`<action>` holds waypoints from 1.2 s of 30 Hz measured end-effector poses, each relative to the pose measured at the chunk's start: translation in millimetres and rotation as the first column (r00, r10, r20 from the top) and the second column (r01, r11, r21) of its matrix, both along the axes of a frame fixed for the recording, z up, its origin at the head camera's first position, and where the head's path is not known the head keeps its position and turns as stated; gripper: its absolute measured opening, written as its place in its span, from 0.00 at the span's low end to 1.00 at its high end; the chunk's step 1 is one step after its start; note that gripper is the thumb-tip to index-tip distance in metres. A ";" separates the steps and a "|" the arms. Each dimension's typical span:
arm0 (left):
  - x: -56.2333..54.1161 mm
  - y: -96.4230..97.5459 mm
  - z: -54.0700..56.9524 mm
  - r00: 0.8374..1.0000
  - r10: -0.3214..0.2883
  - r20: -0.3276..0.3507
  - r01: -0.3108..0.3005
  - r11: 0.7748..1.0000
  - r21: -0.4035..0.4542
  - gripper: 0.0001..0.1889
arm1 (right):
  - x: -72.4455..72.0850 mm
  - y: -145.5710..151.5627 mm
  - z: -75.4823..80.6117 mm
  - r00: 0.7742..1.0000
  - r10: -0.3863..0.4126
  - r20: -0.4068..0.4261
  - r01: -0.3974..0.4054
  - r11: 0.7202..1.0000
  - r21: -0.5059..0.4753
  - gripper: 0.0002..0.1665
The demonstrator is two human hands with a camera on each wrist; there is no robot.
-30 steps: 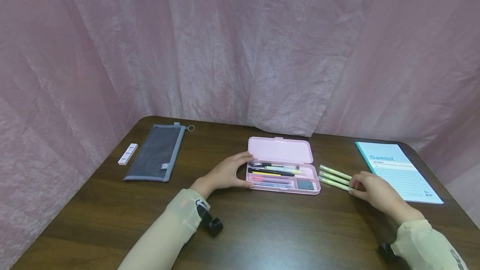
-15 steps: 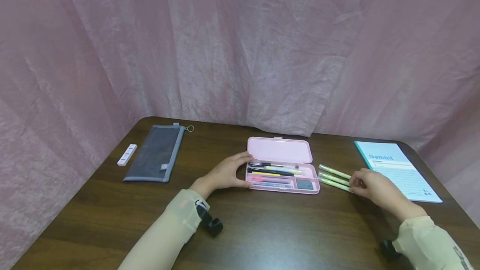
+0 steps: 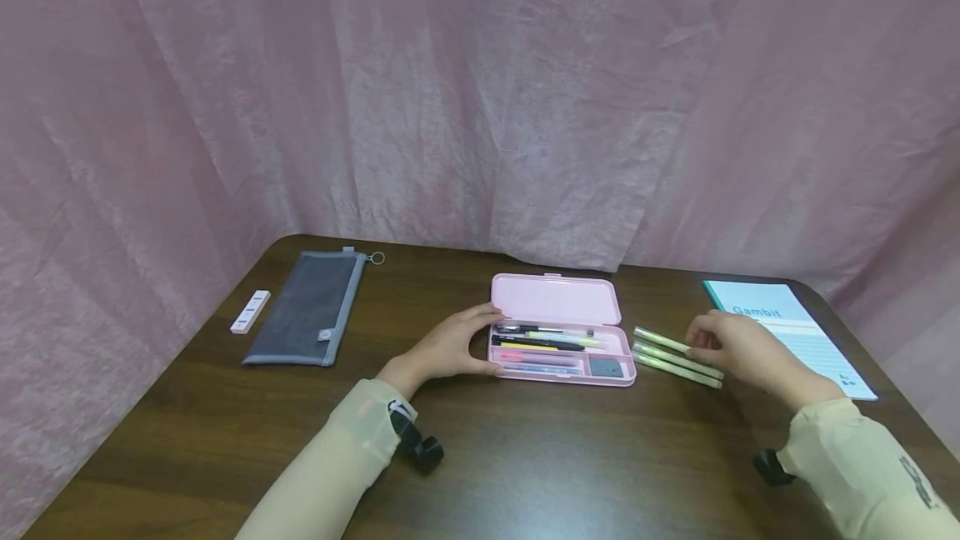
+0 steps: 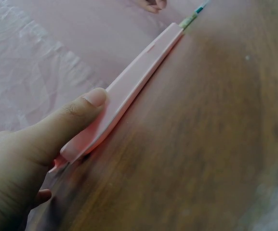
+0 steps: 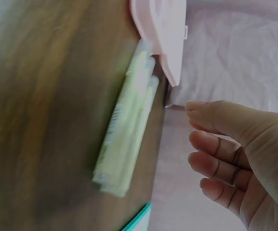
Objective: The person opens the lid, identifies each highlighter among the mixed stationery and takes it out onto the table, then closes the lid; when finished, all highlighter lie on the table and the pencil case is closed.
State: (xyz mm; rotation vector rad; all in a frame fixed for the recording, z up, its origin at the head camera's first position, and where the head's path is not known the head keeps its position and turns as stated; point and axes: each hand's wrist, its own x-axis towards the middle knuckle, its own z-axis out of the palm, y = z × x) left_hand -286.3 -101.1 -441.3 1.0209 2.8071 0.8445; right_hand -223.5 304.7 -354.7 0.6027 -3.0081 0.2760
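A pink pencil case (image 3: 555, 298) lies with its lid up, holding several pens and a dark grey block (image 3: 606, 367). My left hand (image 3: 450, 346) holds the case by its left end, thumb at the front and fingers towards the back. The left wrist view shows the thumb (image 4: 96, 97) pressed on the case's side wall (image 4: 134, 82). Right of the case, three light green pens (image 3: 678, 367) lie side by side on the table. My right hand (image 3: 738, 348) hovers over their right ends. In the right wrist view its fingers (image 5: 206, 142) are loosely bent, with nothing between them, apart from the pens.
A grey mesh zip pouch (image 3: 303, 311) with a ring lies at the left, beside a small white box (image 3: 250, 312). A "Gambit" notebook (image 3: 817, 348) lies at the right, partly behind the right hand. A pink curtain (image 3: 480, 107) hangs behind the brown table (image 3: 525, 457).
My right hand has let go of the green pens and lifted up off their right ends, which now show. The left hand stays on the pencil case. The head view has shifted slightly.
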 end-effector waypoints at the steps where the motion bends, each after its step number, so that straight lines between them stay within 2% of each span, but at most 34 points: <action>1: -0.1 -0.3 0.1 1.000 0.001 0.003 -0.001 1.000 0.000 0.43 | -1.6 -2.4 2.1 1.000 0.002 0.008 -0.001 1.000 -0.001 0.06; 10: -2.9 -2.4 -0.8 1.000 0.004 -0.010 -0.004 1.000 -0.015 0.44 | -15.1 -22.3 16.3 0.998 0.033 0.055 -0.032 0.999 -0.022 0.05; 19: -3.8 -2.8 0.2 1.000 0.004 -0.011 -0.004 1.000 -0.016 0.44 | -30.1 -44.8 19.4 0.994 0.057 0.090 -0.054 0.998 -0.039 0.04; 29: -1.7 -0.7 1.0 1.000 0.010 -0.006 -0.010 1.000 -0.020 0.44 | -42.2 -65.8 6.1 0.985 0.062 0.160 -0.054 0.997 -0.052 0.03; 36: -1.0 0.2 -0.4 1.000 0.001 0.000 -0.001 1.000 -0.016 0.44 | -45.7 -79.0 -3.5 0.977 0.078 0.199 -0.066 0.996 -0.065 0.05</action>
